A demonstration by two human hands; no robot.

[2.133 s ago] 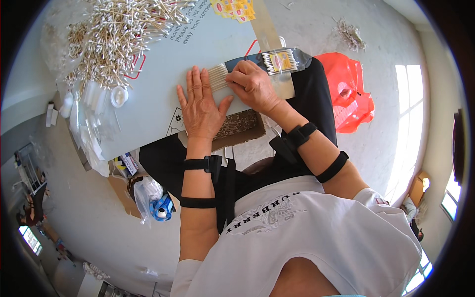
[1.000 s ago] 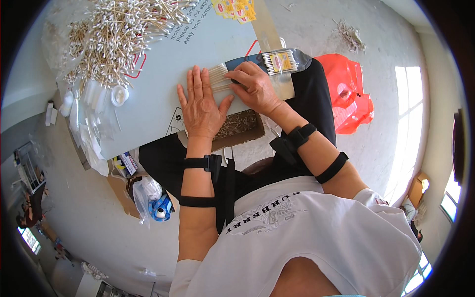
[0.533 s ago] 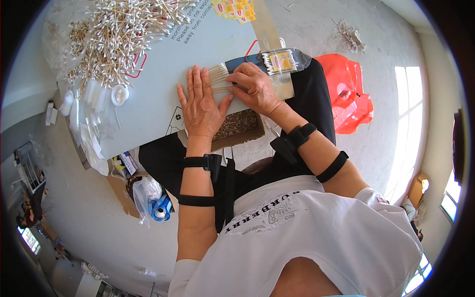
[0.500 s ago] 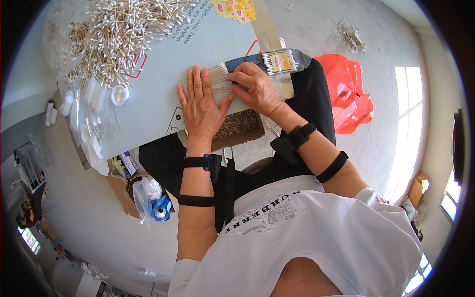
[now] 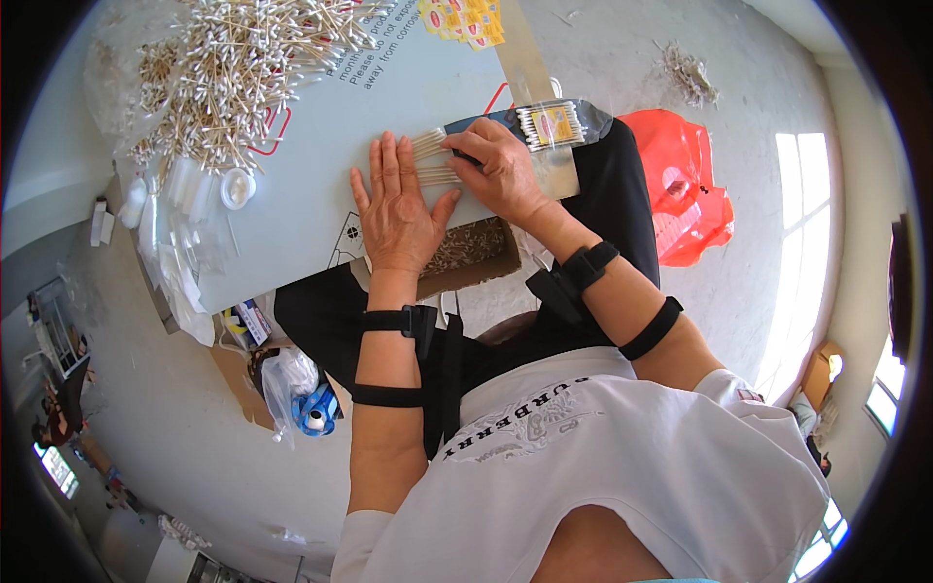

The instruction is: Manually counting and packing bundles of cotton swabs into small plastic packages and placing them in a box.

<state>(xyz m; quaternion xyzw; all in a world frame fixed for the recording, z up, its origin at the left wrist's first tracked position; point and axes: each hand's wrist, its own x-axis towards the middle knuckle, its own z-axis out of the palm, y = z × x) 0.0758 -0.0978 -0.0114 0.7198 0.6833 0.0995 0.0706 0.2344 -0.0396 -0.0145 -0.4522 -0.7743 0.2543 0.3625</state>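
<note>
On the grey-blue tabletop lie cotton swabs in two small groups: an upper one (image 5: 428,144) and a lower one (image 5: 437,176), with a gap between them. My left hand (image 5: 397,209) rests flat with fingers stretched out, covering the left ends of the swabs. At their right ends is my right hand (image 5: 501,173), fingers bent; its thumb and forefinger are apart and touch the swabs. A dark strip (image 5: 505,119) lies just beyond it. On that strip's right part sits a flat clear pack of swabs (image 5: 550,124) with a yellow label.
A large heap of loose swabs (image 5: 228,83) covers the table's far left. Clear plastic tubes (image 5: 190,189) and a round white lid (image 5: 236,188) lie below it. Yellow labels (image 5: 462,19) lie at the far edge. Under the near edge is a cardboard box (image 5: 471,255) of swabs; red plastic (image 5: 675,185) lies right.
The upper group of swabs has become narrower and the lower one thicker, with a wider gap between them. My right thumb and forefinger have spread slightly; my left hand stays nearly still.
</note>
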